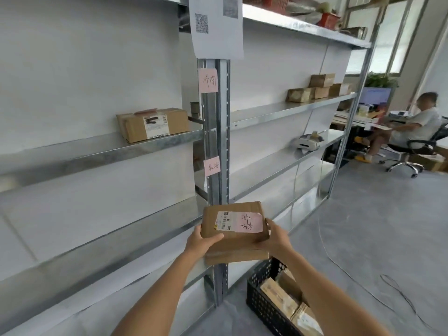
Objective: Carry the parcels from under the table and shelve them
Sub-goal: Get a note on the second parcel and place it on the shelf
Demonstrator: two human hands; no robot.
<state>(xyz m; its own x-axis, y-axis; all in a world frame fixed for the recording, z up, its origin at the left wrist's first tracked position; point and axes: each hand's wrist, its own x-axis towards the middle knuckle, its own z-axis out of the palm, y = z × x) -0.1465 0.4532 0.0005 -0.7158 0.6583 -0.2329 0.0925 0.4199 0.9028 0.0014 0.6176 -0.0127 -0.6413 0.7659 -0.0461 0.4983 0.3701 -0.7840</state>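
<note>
I hold a flat brown cardboard parcel [234, 241] with a white label and a pink handwritten note in front of the metal shelving's upright post [219, 132]. My left hand [202, 241] grips its left edge, thumb on top. My right hand [275, 238] grips its right edge. Below the parcel, a black plastic crate [265, 304] on the floor holds several more brown parcels [281, 297]. One labelled parcel [152, 124] lies on the left bay's middle shelf [97, 151]. Pink notes [208, 80] are stuck on the post.
The right bay's shelf carries several small boxes [320, 87]; a white device [309, 141] lies on the shelf below. A person [412, 124] sits on an office chair at a desk at the far right. Thin cables [363, 275] trail over the grey floor.
</note>
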